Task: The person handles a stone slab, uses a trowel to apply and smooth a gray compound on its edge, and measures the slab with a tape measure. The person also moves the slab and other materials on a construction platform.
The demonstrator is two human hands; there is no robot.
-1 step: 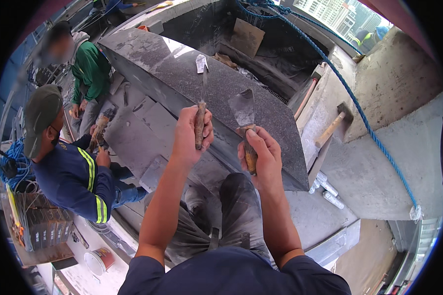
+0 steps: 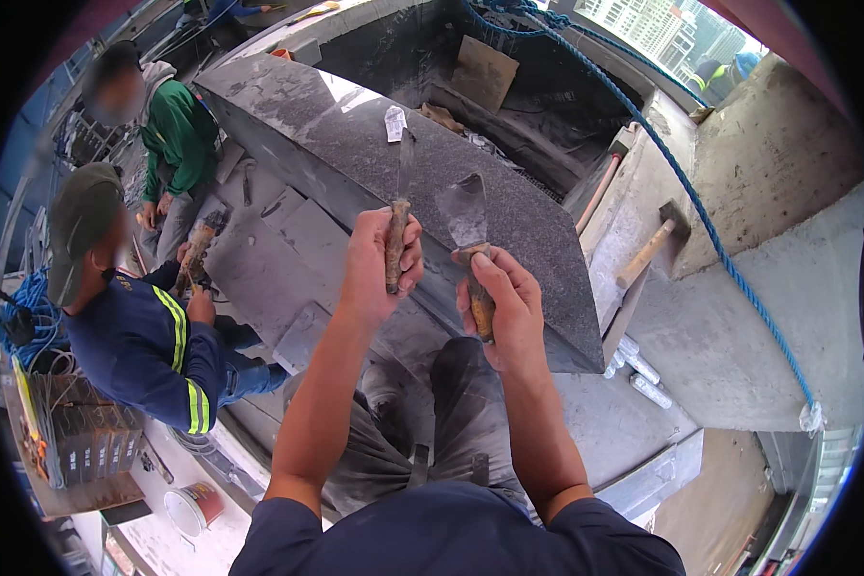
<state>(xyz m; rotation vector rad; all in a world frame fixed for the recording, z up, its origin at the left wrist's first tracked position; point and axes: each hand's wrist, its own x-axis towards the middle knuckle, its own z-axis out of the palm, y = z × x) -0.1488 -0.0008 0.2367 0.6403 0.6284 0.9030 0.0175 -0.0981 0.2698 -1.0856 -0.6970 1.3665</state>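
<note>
Two forearms [image 2: 319, 413] angled forward, left grip [image 2: 379, 259] closed round narrow-bladed tool [image 2: 396, 248], right grip [image 2: 509, 302] closed round wide scraper [image 2: 468, 213]

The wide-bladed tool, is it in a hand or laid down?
In hand: the right hand grips the wide-bladed tool by its handle, blade pointing away from the person.

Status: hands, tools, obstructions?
Left hand gripping narrow-bladed tool. Right hand gripping wide-bladed scraper, blade up. White paper scrap near left blade's tip; hammer right, clear of both hands.
</note>
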